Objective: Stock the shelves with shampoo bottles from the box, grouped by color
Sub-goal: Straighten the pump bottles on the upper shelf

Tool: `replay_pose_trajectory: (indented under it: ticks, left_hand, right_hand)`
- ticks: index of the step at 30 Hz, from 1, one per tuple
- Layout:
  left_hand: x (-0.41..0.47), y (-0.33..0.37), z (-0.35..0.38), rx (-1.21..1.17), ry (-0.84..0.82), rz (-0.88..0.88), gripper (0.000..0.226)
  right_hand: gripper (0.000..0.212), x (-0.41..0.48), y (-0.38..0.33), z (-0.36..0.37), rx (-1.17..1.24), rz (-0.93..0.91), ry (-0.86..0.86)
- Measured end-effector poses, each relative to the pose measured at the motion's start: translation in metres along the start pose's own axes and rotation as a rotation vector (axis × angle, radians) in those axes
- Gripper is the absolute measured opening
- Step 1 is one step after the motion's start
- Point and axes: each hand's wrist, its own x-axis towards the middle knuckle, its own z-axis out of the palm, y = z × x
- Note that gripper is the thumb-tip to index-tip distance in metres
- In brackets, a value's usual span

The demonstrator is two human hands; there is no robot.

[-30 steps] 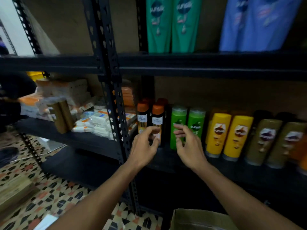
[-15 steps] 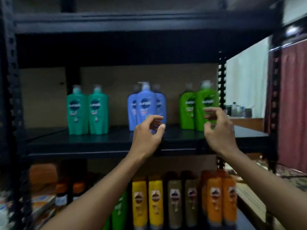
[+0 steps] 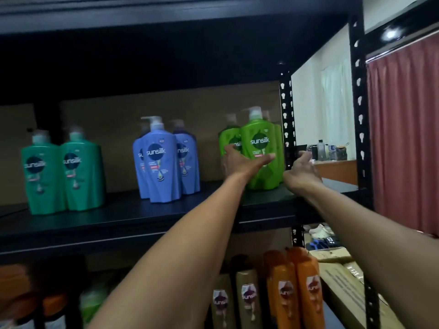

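On the black upper shelf (image 3: 118, 224) stand pump shampoo bottles in colour groups: two teal ones (image 3: 42, 176) at the left, three blue ones (image 3: 159, 162) in the middle, and light green ones (image 3: 259, 129) at the right end. My left hand (image 3: 244, 162) lies flat across the front of the foremost light green bottle, fingers stretched out and thumb toward the bottle behind it. My right hand (image 3: 301, 169) hovers with spread fingers just right of that bottle, close to the rear shelf post. Neither hand has closed around a bottle.
On the shelf below stand gold-brown bottles (image 3: 247, 298) and orange bottles (image 3: 294, 288), with darker ones blurred at the left. A black perforated post (image 3: 358, 138) bounds the shelf on the right, beside a red curtain (image 3: 403, 138). Cardboard boxes (image 3: 342, 281) lie at the lower right.
My view rose from the lower shelf to the upper one. Both hands moved right, from in front of the blue bottles to the light green bottles at the shelf's right end.
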Motion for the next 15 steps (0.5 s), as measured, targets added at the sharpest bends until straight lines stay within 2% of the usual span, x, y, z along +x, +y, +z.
replay_pose_trajectory:
  ticks: [5, 8, 12, 15]
  left_hand:
    - [0.004, 0.011, 0.028, 0.144, 0.057, -0.058, 0.131]
    - [0.005, 0.010, 0.034, 0.234, 0.105, -0.057, 0.123]
    - [0.004, 0.010, 0.029, 0.290, 0.107, -0.053, 0.113]
    - [-0.003, 0.008, 0.007, 0.323, 0.079, -0.036, 0.110]
  right_hand:
    - [0.064, 0.005, 0.005, -0.004, -0.037, 0.048, -0.045]
    - [0.056, 0.008, 0.010, -0.010, -0.008, 0.053, -0.088]
    - [0.059, 0.008, 0.018, -0.012, 0.116, -0.023, -0.119]
    - [0.059, 0.002, 0.016, -0.010, 0.040, -0.086, -0.146]
